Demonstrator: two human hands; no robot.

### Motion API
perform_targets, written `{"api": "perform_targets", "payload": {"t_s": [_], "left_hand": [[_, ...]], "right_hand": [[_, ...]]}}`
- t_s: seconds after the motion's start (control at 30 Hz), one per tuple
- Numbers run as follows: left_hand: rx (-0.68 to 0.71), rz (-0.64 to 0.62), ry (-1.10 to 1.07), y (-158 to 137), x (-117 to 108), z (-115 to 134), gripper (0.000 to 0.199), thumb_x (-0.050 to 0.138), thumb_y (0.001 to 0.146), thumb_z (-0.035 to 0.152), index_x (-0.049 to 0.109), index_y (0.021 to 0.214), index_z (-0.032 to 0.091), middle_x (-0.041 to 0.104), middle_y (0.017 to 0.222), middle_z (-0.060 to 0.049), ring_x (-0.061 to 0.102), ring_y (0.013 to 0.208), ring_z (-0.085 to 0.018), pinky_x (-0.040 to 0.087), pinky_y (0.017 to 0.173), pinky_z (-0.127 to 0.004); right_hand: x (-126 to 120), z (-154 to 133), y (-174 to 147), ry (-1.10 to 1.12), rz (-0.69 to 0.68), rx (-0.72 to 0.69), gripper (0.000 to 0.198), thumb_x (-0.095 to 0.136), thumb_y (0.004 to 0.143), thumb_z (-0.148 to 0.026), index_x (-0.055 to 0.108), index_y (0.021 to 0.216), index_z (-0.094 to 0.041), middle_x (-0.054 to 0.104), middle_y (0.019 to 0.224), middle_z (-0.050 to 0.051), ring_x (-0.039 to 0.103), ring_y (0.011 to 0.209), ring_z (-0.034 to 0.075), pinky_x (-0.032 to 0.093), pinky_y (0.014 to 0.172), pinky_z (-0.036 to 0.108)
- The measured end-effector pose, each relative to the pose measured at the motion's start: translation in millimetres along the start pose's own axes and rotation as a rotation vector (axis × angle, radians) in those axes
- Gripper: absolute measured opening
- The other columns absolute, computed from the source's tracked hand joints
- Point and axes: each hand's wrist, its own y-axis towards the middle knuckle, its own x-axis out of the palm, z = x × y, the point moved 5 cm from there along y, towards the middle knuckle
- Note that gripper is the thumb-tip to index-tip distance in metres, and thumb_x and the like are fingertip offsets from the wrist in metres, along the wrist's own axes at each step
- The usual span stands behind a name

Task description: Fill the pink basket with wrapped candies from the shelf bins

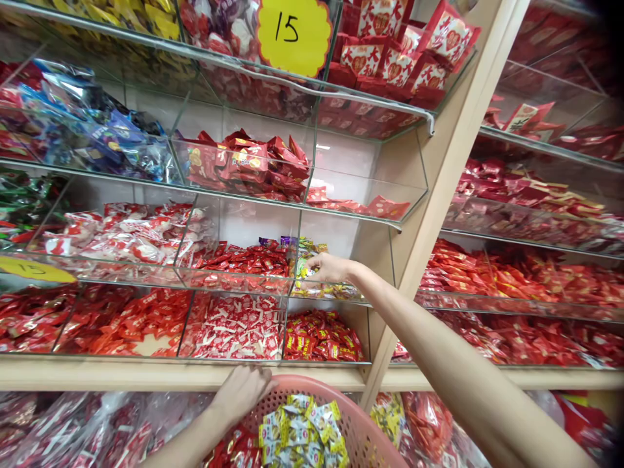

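Observation:
My left hand (244, 388) is closed over the rim of a pink perforated plastic basket (363, 422) at the bottom of the view. Inside the basket, a heap of small yellow-and-white wrapped candies (302, 432) lies beside red-wrapped candies (238, 448). Up on the shelf, my right hand (327, 268) reaches over the clear front panel into a compartment of similar yellow-and-green wrapped candies (331, 290). Its fingers are apart and touch the candies; the fingertips are partly hidden among them.
Clear dividers (182, 260) split the shelves into compartments of mostly red wrapped sweets (248, 263). A wooden upright (439, 175) stands right of my reaching hand. A yellow price tag (294, 36) marked 15 hangs above. Bagged sweets (92, 429) fill the space below the wooden ledge (121, 376).

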Motion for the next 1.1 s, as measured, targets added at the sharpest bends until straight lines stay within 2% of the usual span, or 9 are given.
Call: {"api": "perform_targets", "payload": {"t_s": [0.23,0.4,0.5,0.7,0.77,0.97,1.1], "left_hand": [[-0.010,0.002,-0.014,-2.1,0.7,-0.3,0.042,0.026,0.090,0.037,0.061,0.093,0.013,0.065,0.075,-0.014,0.062,0.068,-0.026,0.046,0.059,-0.033],[0.002,0.016,-0.016,-1.0,1.5,-0.7,0.041,0.026,0.090,0.036,0.061,0.092,0.014,0.066,0.076,-0.014,0.062,0.067,-0.026,0.045,0.058,-0.033],[0.013,0.022,-0.024,-1.5,0.1,-0.2,0.042,0.025,0.090,0.037,0.060,0.091,0.014,0.065,0.075,-0.013,0.062,0.067,-0.027,0.045,0.058,-0.035],[0.019,0.021,-0.040,-1.2,0.4,-0.5,0.043,0.024,0.090,0.038,0.059,0.088,0.013,0.065,0.074,-0.013,0.062,0.067,-0.025,0.044,0.059,-0.032],[0.020,0.029,-0.040,-0.8,1.0,-0.4,0.043,0.024,0.090,0.039,0.059,0.088,0.014,0.065,0.074,-0.013,0.062,0.067,-0.024,0.044,0.059,-0.032],[0.040,0.036,-0.036,-0.9,-1.5,1.0,0.047,0.020,0.090,0.041,0.059,0.087,0.015,0.065,0.072,-0.012,0.062,0.065,-0.026,0.044,0.056,-0.033],[0.045,0.029,-0.036,-0.6,-2.1,0.8,0.048,0.019,0.090,0.042,0.059,0.088,0.015,0.065,0.072,-0.012,0.061,0.066,-0.026,0.043,0.057,-0.033]], "right_hand": [[1.3,2.2,2.0,-0.040,0.007,0.021,0.044,0.071,0.043,-0.050,0.045,0.057,-0.017,0.043,0.049,-0.008,0.042,0.048,0.007,0.031,0.046,0.020],[-0.9,6.3,3.5,-0.086,0.104,-0.055,0.037,0.064,0.055,-0.047,0.045,0.055,-0.015,0.043,0.051,-0.007,0.037,0.051,0.006,0.028,0.048,0.019],[-1.5,9.6,4.3,-0.075,0.139,-0.066,0.031,0.064,0.056,-0.041,0.048,0.058,-0.015,0.043,0.053,-0.007,0.036,0.052,0.006,0.028,0.048,0.019],[-12.4,22.0,0.9,-0.013,0.342,-0.030,0.021,0.059,0.059,-0.032,0.047,0.059,-0.015,0.040,0.054,-0.007,0.036,0.053,0.006,0.028,0.048,0.019],[-11.5,24.8,1.4,0.001,0.326,-0.027,0.022,0.061,0.058,-0.032,0.047,0.060,-0.015,0.042,0.054,-0.007,0.037,0.053,0.006,0.029,0.050,0.019],[1.7,26.5,5.1,0.088,0.096,0.094,0.035,0.072,0.051,-0.035,0.049,0.069,-0.016,0.048,0.049,-0.007,0.043,0.047,0.007,0.034,0.046,0.020],[2.3,24.6,4.5,0.103,0.115,0.081,0.033,0.072,0.054,-0.034,0.055,0.073,-0.014,0.049,0.051,-0.005,0.044,0.048,0.007,0.036,0.047,0.020]]}}
